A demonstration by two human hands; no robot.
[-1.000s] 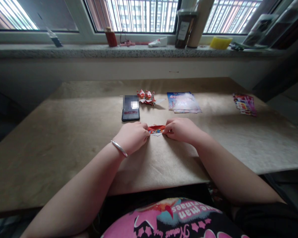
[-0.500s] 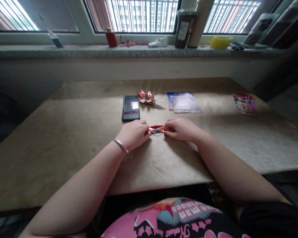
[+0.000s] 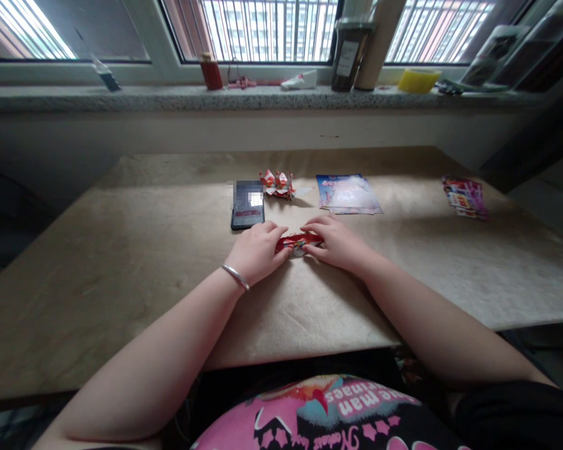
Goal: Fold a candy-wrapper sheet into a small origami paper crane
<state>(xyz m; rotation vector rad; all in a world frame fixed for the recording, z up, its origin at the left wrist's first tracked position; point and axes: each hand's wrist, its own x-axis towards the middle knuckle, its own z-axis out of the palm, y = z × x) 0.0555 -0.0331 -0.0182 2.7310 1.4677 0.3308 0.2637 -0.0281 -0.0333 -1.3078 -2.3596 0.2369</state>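
A folded red patterned paper (image 3: 298, 242) lies low over the table between my two hands. My left hand (image 3: 259, 251) grips its left end, thumb in front and fingers behind. At the right end, my right hand (image 3: 334, 244) has its thumb and fingers around the paper in the same way. Part of each end is hidden by the fingers. Just beyond my left hand lies a phone (image 3: 247, 206), face up. Folded red and white paper pieces (image 3: 278, 184) stand beside the phone's upper right.
A stack of blue and pink printed sheets (image 3: 348, 192) lies behind my right hand. Farther right are several colourful leaflets (image 3: 464, 197). The windowsill (image 3: 263, 100) holds a red bottle (image 3: 211, 71), a dark container (image 3: 349, 56) and a yellow tape roll (image 3: 418, 80).
Both hands have shifted their grip on the paper, with thumbs moved inward toward its middle and fingers more spread. More of the red paper shows at the right end.
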